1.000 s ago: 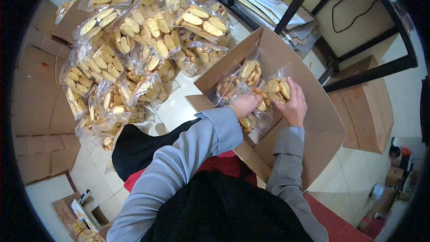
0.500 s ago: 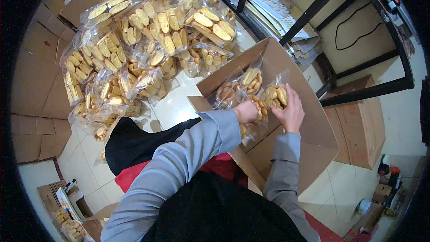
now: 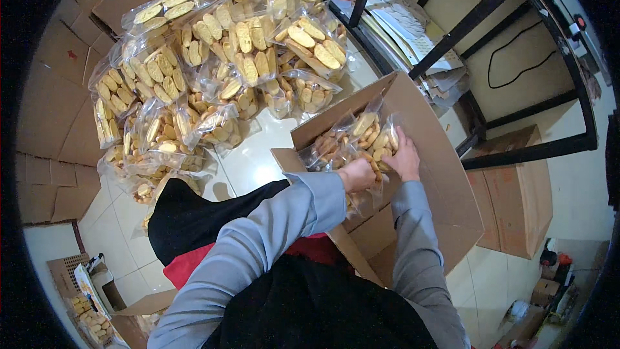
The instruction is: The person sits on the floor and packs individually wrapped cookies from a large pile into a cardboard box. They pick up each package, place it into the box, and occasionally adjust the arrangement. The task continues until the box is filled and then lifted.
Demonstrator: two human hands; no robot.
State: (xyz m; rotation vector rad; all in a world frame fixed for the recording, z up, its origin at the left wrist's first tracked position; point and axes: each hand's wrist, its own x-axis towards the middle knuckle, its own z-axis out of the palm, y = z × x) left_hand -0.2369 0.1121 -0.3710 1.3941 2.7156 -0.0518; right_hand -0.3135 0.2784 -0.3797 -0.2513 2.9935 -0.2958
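An open cardboard box [image 3: 445,187] stands before me, with several clear plastic bags of oval toasted bread slices inside. My left hand [image 3: 357,174] is closed at a bag in the box, its fingertips partly hidden. Against the right side of another bag of bread slices [image 3: 385,140], my right hand [image 3: 405,156] has its fingers and thumb curled round it. A further bag [image 3: 366,126] sits by the box's far wall, beside the one in my right hand. The near part of the box shows bare cardboard bottom.
A large heap of bagged bread slices [image 3: 213,45] covers the floor at the far left. A black metal frame [image 3: 510,155] rises right of the box, with stacked papers [image 3: 413,32] behind it. A closed carton [image 3: 516,200] stands at the right. Cardboard sheets [image 3: 51,103] line the left.
My right hand has lowered its bag deeper into the box, slightly left, against the other bags. My left hand stays among the bags. The whole view has shifted slightly.
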